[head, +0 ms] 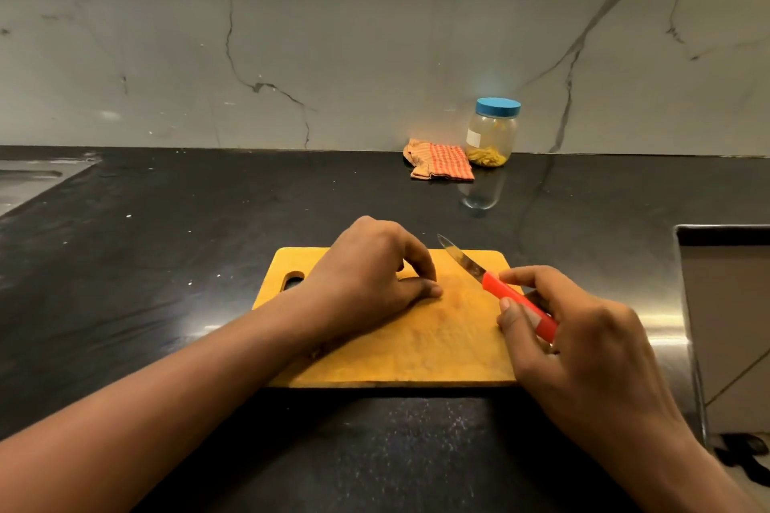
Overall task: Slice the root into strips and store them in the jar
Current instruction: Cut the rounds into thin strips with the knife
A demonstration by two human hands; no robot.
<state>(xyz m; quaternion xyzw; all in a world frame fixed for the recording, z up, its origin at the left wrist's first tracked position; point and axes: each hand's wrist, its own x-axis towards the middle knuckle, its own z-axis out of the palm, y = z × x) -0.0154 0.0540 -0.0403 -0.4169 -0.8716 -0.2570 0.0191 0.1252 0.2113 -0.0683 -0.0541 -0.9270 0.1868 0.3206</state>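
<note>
Nearest, the right hand [583,342] gripped the red handle of a knife [493,284], fingers and thumb curled round it, the blade raised and slanting up and away to the left above the far right part of the cutting board [437,350]. The left hand [371,275] rested on the far middle of that yellow board, its forearm crossing the near left corner; its fingers [426,264] were bent down with the thumb close beneath them, tips at the board's surface. Whether they pinched a piece of root could not be told, since the hand hid whatever lay under it. The board lay flat on the black counter [208,221], its handle slot at the far left. Farther back, near the wall, an orange checked cloth [439,165] lay crumpled, and just beside it on the right stood the jar [491,133], upright with its blue lid [498,107] on. Yellow strips [487,156] were heaped in its bottom. At the far left a sink [25,179] edged into view, and behind everything rose a veined marble wall [333,33].
</note>
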